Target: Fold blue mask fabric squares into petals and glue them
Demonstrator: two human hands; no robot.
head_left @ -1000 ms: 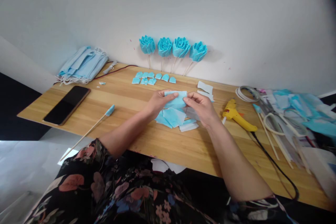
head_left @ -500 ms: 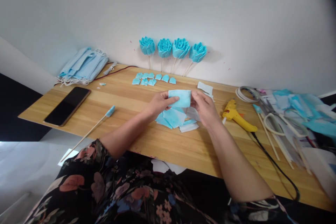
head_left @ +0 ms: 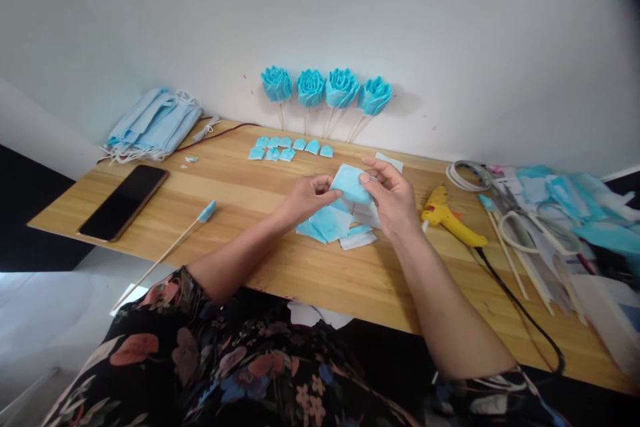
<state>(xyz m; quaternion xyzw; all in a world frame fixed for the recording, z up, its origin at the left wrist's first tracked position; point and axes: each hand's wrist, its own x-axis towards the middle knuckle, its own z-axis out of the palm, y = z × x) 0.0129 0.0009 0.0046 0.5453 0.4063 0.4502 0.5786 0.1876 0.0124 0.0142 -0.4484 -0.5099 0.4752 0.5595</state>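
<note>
Between my two hands is a small blue piece of mask fabric (head_left: 351, 183), held up above the table. My left hand (head_left: 311, 200) pinches its lower left corner between thumb and fingers. On the other side, my right hand (head_left: 393, 197) grips the right edge, thumb on the front face and fingers behind. Below lies a loose pile of blue and white fabric pieces (head_left: 325, 223). Farther back, several small folded petals (head_left: 287, 155) sit in two rows. A stick with a blue wrapped tip (head_left: 207, 211) rests to the left, overhanging the table's front edge.
Several blue fabric flowers (head_left: 341, 88) on sticks lean against the wall. A stack of masks (head_left: 153, 123) and a phone (head_left: 124, 203) lie left. To the right are a yellow glue gun (head_left: 453, 220) with its cord, scissors (head_left: 520, 230), a tape roll (head_left: 470, 175) and fabric scraps.
The fabric piece has gone from level to tilted in my hands. My right thumb has come onto its front face, while my left thumb has slid down to the lower corner.
</note>
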